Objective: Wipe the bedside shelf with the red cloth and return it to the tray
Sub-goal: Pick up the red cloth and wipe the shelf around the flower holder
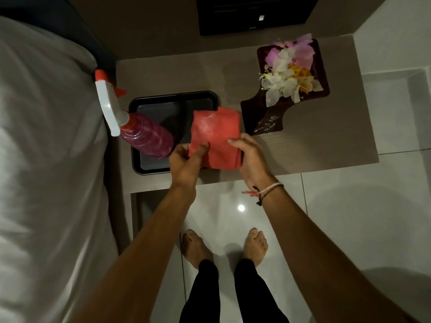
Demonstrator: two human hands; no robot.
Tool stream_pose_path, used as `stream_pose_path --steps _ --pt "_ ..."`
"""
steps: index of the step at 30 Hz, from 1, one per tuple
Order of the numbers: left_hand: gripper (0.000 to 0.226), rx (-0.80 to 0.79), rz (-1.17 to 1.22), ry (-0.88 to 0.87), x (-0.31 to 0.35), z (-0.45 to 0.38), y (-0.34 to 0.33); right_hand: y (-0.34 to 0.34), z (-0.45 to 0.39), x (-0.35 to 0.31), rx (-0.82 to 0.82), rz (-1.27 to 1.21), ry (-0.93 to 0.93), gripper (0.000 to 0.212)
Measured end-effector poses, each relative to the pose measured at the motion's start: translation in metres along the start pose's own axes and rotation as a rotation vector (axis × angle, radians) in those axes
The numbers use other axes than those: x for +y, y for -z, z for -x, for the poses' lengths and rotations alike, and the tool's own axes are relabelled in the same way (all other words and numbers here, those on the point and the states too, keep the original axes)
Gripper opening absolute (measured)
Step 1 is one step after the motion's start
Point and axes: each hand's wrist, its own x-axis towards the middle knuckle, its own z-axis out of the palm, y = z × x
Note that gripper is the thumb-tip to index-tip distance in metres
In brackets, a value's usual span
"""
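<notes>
The red cloth [215, 136] is folded and held over the right side of the black tray [154, 101], which sits on the grey-brown bedside shelf [314, 141]. My left hand [186, 162] pinches the cloth's lower left edge between thumb and fingers. My right hand [250, 157] grips its lower right edge. The cloth's far part hangs over the tray's right rim.
A spray bottle [144, 134] of pink liquid with a white and red trigger head lies tilted in the tray's left side. A dark wooden board [263, 117] with flowers [289, 73] sits at the shelf's right. The white bed [46, 159] borders the left; glossy floor tiles lie below.
</notes>
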Motion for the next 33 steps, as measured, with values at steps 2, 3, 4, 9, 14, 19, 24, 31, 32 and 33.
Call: stream_pose_path --steps 2,3,4,9,14,19,24,31,32,33 --pt "0.024 -0.103 0.046 -0.048 -0.004 0.011 0.001 0.015 0.015 0.006 -0.038 -0.222 -0.085 0.033" --pt "0.026 -0.149 0.037 -0.075 -0.006 0.017 0.001 0.024 0.024 0.010 -0.052 -0.328 -0.127 0.047" --pt "0.029 -0.202 0.022 -0.099 -0.006 0.022 0.001 0.031 0.032 0.014 -0.073 -0.430 -0.160 0.056" --pt "0.029 -0.415 -0.363 -0.399 0.012 0.057 -0.010 0.062 0.069 0.024 -0.159 -0.675 -0.161 0.053" --pt "0.050 -0.144 -0.857 -1.081 0.082 0.086 -0.037 0.090 0.093 0.031 -0.098 -0.717 -0.078 0.048" --pt "0.081 -0.217 -1.321 -1.231 0.141 0.071 -0.110 0.103 0.101 0.029 -0.016 -0.725 -0.051 0.037" --pt "0.097 -0.348 -1.624 -1.186 0.147 0.039 -0.155 0.111 0.097 0.033 0.048 -0.781 -0.055 0.044" --pt "0.093 -0.327 -1.699 -1.252 0.149 0.019 -0.163 0.107 0.088 0.029 0.097 -0.867 -0.043 0.044" --pt "0.092 -0.349 -1.697 -1.231 0.155 0.015 -0.165 0.106 0.086 0.024 0.125 -0.867 -0.013 0.044" --pt "0.090 -0.370 -1.695 -1.206 0.161 0.010 -0.166 0.103 0.083 0.019 0.170 -0.855 0.028 0.045"
